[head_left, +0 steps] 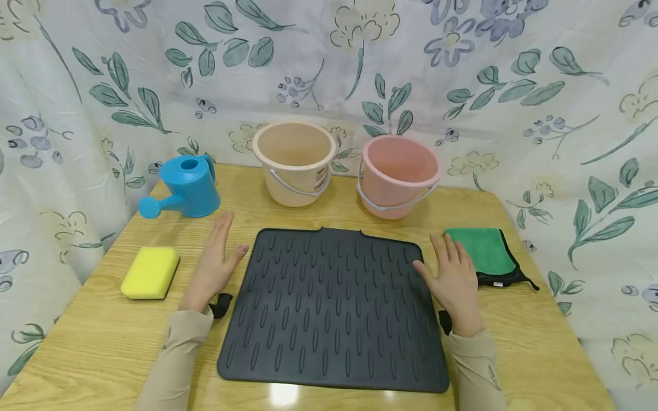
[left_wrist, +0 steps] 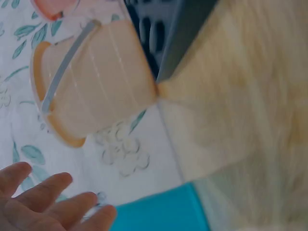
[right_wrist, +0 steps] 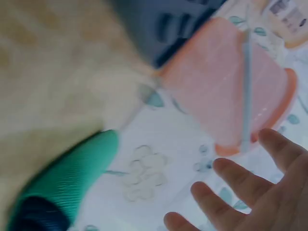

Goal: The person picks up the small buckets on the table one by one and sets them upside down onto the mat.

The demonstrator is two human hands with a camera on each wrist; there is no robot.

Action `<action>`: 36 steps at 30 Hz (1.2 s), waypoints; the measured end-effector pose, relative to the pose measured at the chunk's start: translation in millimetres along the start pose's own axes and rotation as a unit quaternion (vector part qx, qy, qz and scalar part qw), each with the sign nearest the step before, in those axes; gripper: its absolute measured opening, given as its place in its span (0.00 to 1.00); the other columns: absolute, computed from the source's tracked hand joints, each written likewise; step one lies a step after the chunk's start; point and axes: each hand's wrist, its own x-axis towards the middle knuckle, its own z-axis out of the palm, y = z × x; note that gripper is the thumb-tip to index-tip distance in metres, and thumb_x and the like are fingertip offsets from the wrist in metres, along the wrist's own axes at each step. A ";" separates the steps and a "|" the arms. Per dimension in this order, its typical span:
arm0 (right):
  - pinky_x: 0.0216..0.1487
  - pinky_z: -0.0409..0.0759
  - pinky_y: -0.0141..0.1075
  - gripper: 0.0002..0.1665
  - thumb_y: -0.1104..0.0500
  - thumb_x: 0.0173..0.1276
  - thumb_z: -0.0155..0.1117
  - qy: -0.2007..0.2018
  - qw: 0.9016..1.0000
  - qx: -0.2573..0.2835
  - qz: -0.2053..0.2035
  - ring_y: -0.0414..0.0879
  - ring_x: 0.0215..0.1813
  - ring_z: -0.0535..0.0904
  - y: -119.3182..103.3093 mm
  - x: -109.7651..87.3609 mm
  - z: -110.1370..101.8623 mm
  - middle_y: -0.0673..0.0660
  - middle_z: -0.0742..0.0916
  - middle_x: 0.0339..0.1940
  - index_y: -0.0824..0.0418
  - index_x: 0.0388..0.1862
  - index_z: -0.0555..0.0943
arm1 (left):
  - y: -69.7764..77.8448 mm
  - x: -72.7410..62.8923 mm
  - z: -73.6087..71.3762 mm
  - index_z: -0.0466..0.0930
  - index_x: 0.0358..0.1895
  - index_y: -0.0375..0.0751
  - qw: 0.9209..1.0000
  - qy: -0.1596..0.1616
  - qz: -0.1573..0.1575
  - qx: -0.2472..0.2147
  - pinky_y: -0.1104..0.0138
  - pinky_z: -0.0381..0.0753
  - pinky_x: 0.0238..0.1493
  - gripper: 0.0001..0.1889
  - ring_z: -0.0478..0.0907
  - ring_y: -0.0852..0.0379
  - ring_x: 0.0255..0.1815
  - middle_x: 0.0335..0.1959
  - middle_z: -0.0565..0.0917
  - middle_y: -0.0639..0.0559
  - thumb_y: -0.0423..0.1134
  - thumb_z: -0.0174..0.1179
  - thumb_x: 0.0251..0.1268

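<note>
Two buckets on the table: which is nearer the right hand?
The pink bucket, on the right in the head view; the cream bucket, left of it, stands farther from the right hand.

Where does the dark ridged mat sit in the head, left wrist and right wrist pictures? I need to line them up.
Head: the dark ridged mat fills the lower centre, between the hands.
Left wrist: cut off at top, right of centre.
Right wrist: cut off at top centre, blurred.
Shared landmark: the cream bucket, upper centre, upper left and top-right corner respectively.
</note>
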 end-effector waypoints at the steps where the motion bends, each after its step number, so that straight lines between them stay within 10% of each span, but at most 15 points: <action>1: 0.70 0.55 0.67 0.46 0.31 0.69 0.50 0.008 1.000 0.000 -0.009 0.70 0.75 0.55 -2.8 4.2 -0.8 0.69 0.62 0.76 0.50 0.78 0.56 | -0.2 1.1 1.6 0.39 0.79 0.42 0.999 -0.004 0.003 -0.035 0.34 0.41 0.73 0.39 0.37 0.33 0.79 0.79 0.43 0.36 0.52 0.47 0.75; 8: 0.68 0.62 0.64 0.44 0.31 0.68 0.52 0.058 0.997 -0.024 -0.049 0.66 0.73 0.60 -21.6 34.4 -13.4 0.67 0.69 0.73 0.53 0.74 0.63 | 4.0 15.4 10.8 0.38 0.79 0.44 0.979 -0.025 -0.010 -0.201 0.37 0.44 0.75 0.34 0.39 0.37 0.80 0.80 0.43 0.40 0.52 0.38 0.78; 15: 0.66 0.68 0.59 0.42 0.34 0.65 0.58 0.078 0.992 -0.002 -0.104 0.64 0.68 0.69 -48.9 63.1 -18.3 0.65 0.75 0.68 0.56 0.72 0.68 | 16.2 39.7 16.8 0.38 0.79 0.40 0.920 -0.023 -0.033 -0.390 0.45 0.42 0.78 0.38 0.42 0.38 0.80 0.80 0.45 0.39 0.60 0.31 0.76; 26: 0.70 0.68 0.53 0.37 0.39 0.65 0.62 0.050 0.986 0.009 -0.159 0.59 0.68 0.70 -99.8 99.4 -10.1 0.62 0.77 0.66 0.56 0.68 0.73 | 30.7 73.5 33.1 0.36 0.78 0.37 0.845 0.015 -0.062 -0.531 0.47 0.41 0.79 0.39 0.43 0.36 0.79 0.79 0.44 0.35 0.61 0.28 0.76; 36: 0.66 0.72 0.50 0.34 0.38 0.66 0.61 0.056 0.977 0.029 -0.204 0.56 0.64 0.76 -146.6 135.9 -1.2 0.60 0.82 0.61 0.58 0.62 0.78 | 37.3 89.5 51.6 0.37 0.78 0.38 0.801 0.054 -0.113 -0.585 0.48 0.42 0.80 0.37 0.42 0.38 0.80 0.79 0.44 0.35 0.59 0.23 0.76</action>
